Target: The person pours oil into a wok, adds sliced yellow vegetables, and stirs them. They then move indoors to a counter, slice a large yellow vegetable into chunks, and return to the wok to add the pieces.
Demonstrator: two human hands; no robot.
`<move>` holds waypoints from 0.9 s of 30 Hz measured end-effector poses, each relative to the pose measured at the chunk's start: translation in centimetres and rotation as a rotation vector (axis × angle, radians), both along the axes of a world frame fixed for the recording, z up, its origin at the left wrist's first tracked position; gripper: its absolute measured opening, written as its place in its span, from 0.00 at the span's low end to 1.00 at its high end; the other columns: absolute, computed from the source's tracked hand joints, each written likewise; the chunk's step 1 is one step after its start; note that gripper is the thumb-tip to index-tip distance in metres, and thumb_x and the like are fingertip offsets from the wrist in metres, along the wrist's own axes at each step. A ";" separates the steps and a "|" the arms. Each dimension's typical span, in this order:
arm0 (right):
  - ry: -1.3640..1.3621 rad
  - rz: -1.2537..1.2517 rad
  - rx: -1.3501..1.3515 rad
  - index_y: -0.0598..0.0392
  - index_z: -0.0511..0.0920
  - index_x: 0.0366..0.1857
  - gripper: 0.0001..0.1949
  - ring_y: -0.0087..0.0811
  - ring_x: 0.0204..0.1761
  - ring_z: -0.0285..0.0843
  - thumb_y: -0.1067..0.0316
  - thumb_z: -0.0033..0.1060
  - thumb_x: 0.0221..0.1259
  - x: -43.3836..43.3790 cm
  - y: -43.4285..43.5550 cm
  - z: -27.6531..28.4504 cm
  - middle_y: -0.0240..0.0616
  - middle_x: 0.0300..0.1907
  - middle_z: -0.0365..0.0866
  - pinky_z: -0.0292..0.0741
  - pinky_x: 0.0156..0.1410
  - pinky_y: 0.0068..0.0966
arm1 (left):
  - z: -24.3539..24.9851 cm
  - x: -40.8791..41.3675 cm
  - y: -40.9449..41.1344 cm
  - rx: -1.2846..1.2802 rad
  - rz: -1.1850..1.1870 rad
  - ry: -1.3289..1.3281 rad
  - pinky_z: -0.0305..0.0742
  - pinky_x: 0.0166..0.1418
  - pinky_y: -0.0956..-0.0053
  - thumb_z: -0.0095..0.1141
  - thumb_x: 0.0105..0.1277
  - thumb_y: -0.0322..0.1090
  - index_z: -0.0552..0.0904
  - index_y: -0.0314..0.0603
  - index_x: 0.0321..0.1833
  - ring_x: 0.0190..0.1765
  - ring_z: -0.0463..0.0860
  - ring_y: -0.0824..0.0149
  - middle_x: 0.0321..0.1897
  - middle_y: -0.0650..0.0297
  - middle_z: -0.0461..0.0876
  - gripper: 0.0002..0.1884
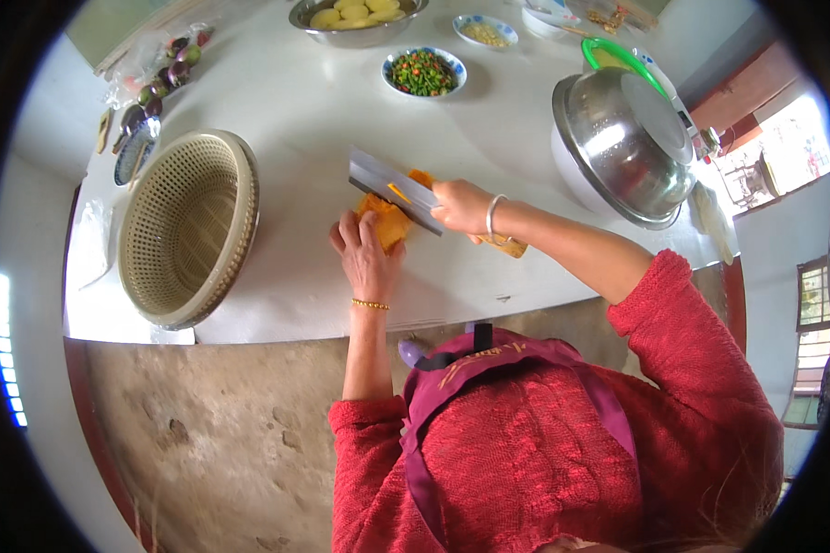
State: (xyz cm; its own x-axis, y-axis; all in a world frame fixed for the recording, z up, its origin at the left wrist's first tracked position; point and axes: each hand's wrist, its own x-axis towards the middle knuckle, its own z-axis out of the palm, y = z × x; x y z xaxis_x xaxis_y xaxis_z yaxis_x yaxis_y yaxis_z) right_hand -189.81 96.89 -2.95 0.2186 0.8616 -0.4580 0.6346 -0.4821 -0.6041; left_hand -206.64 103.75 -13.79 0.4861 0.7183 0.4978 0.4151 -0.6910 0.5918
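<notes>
A broad metal cleaver [380, 183] is gripped in my right hand [465, 206], its blade slanting across the white tabletop. A small orange strip [399, 193] clings to the flat of the blade. Under the fingers of my left hand [368, 252] rests a chunk of orange flesh, apparently pumpkin [389, 225], close beside the blade. Another orange piece [422, 177] shows partly behind the cleaver. Below my right wrist lies an orange-brown piece [512, 247], partly covered by the arm. Whether the cutting edge touches the chunk cannot be told.
Left stands a beige plastic basket [187, 207]; eggplants [178, 72] lie beyond it. A bowl of chopped peppers [424, 72], a bowl of minced pieces [485, 32] and a basin of peeled potatoes [356, 31] are at the back. Right is an upturned steel bowl [622, 138].
</notes>
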 end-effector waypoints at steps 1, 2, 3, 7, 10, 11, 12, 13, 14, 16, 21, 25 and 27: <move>0.052 -0.021 0.005 0.64 0.63 0.27 0.08 0.38 0.12 0.73 0.71 0.47 0.56 0.7 -0.1 -0.4 0.46 0.19 0.72 0.71 0.18 0.36 | 0.0 0.0 0.2 0.024 -0.006 -0.002 0.66 0.58 0.55 0.69 0.35 0.27 0.70 0.46 0.52 0.57 0.64 0.46 0.53 0.53 0.66 0.34; 0.104 -0.040 0.010 0.64 0.63 0.26 0.08 0.37 0.12 0.72 0.71 0.47 0.56 1.3 -0.2 -0.6 0.45 0.18 0.71 0.70 0.17 0.35 | -0.2 0.0 0.4 0.047 -0.012 -0.004 0.66 0.58 0.55 0.69 0.35 0.27 0.70 0.46 0.51 0.57 0.64 0.46 0.53 0.54 0.66 0.35; 0.152 -0.056 0.014 0.64 0.63 0.26 0.08 0.35 0.11 0.72 0.71 0.46 0.56 1.9 -0.1 -0.7 0.45 0.18 0.70 0.69 0.16 0.35 | -0.1 0.1 0.6 0.069 -0.014 -0.010 0.66 0.58 0.55 0.69 0.35 0.27 0.70 0.46 0.51 0.56 0.64 0.46 0.53 0.54 0.66 0.35; 0.366 -0.099 0.038 0.66 0.62 0.32 0.10 0.30 0.08 0.66 0.70 0.48 0.55 3.4 0.5 -0.9 0.39 0.15 0.68 0.66 0.13 0.30 | -0.8 -0.4 2.0 0.066 -0.019 -0.010 0.64 0.60 0.56 0.70 0.33 0.27 0.69 0.47 0.52 0.57 0.64 0.48 0.53 0.55 0.67 0.37; 0.461 -0.138 0.008 0.67 0.65 0.45 0.15 0.29 0.08 0.65 0.72 0.48 0.54 3.6 0.2 -1.0 0.37 0.16 0.68 0.66 0.13 0.29 | -0.8 -0.5 2.2 0.066 -0.052 -0.031 0.61 0.61 0.55 0.72 0.33 0.29 0.69 0.47 0.51 0.56 0.65 0.49 0.52 0.55 0.67 0.37; 0.460 -0.169 -0.040 0.67 0.65 0.48 0.17 0.30 0.08 0.67 0.73 0.48 0.54 4.3 0.6 -1.5 0.38 0.16 0.69 0.67 0.13 0.30 | -0.6 -0.5 2.4 0.065 -0.061 -0.031 0.61 0.62 0.55 0.72 0.33 0.29 0.69 0.47 0.51 0.56 0.65 0.50 0.52 0.55 0.67 0.37; 0.357 -0.112 -0.030 0.68 0.67 0.47 0.16 0.32 0.09 0.69 0.74 0.47 0.54 3.6 1.0 -0.6 0.41 0.17 0.70 0.69 0.14 0.31 | -0.7 -0.7 2.5 0.054 -0.057 -0.006 0.62 0.61 0.55 0.72 0.34 0.30 0.69 0.47 0.52 0.57 0.64 0.49 0.53 0.55 0.67 0.37; 0.260 -0.061 -0.023 0.69 0.68 0.46 0.15 0.34 0.10 0.71 0.75 0.46 0.53 2.1 1.5 1.2 0.43 0.18 0.72 0.70 0.15 0.32 | -0.9 -0.6 2.4 0.037 -0.043 -0.003 0.63 0.60 0.55 0.72 0.34 0.30 0.69 0.47 0.52 0.57 0.64 0.49 0.53 0.54 0.67 0.37; 0.164 -0.014 -0.017 0.70 0.69 0.45 0.15 0.36 0.11 0.73 0.76 0.46 0.53 0.6 2.0 2.9 0.45 0.19 0.74 0.71 0.16 0.34 | -0.9 -0.3 2.2 0.018 -0.033 0.001 0.63 0.60 0.55 0.72 0.34 0.30 0.69 0.47 0.52 0.57 0.64 0.48 0.53 0.54 0.67 0.36; -0.167 0.121 -0.120 0.71 0.72 0.41 0.13 0.41 0.15 0.78 0.78 0.43 0.51 -1.4 3.4 4.5 0.53 0.23 0.77 0.75 0.20 0.36 | -1.0 0.5 1.8 -0.016 -0.030 -0.002 0.64 0.59 0.54 0.71 0.35 0.30 0.69 0.47 0.52 0.57 0.64 0.47 0.53 0.54 0.67 0.36; -0.118 0.114 -0.162 0.70 0.69 0.33 0.08 0.40 0.13 0.75 0.74 0.44 0.53 -1.4 3.7 2.2 0.52 0.23 0.75 0.73 0.19 0.35 | -0.7 0.4 0.6 -0.060 0.013 -0.050 0.65 0.58 0.55 0.71 0.35 0.29 0.69 0.47 0.52 0.56 0.64 0.47 0.52 0.53 0.67 0.36; 0.174 -0.045 -0.009 0.69 0.67 0.32 0.09 0.33 0.11 0.71 0.71 0.47 0.56 1.8 1.0 0.2 0.44 0.19 0.71 0.68 0.15 0.33 | -1.1 0.3 1.1 0.034 -0.034 -0.042 0.63 0.59 0.55 0.70 0.34 0.28 0.70 0.48 0.51 0.56 0.65 0.50 0.52 0.53 0.68 0.35; 0.290 -0.123 -0.023 0.65 0.66 0.37 0.10 0.27 0.10 0.66 0.69 0.48 0.59 2.6 0.8 -0.3 0.36 0.17 0.66 0.65 0.14 0.28 | -1.0 0.2 1.6 0.016 -0.061 -0.058 0.63 0.59 0.55 0.70 0.34 0.28 0.70 0.48 0.51 0.56 0.65 0.50 0.51 0.54 0.68 0.35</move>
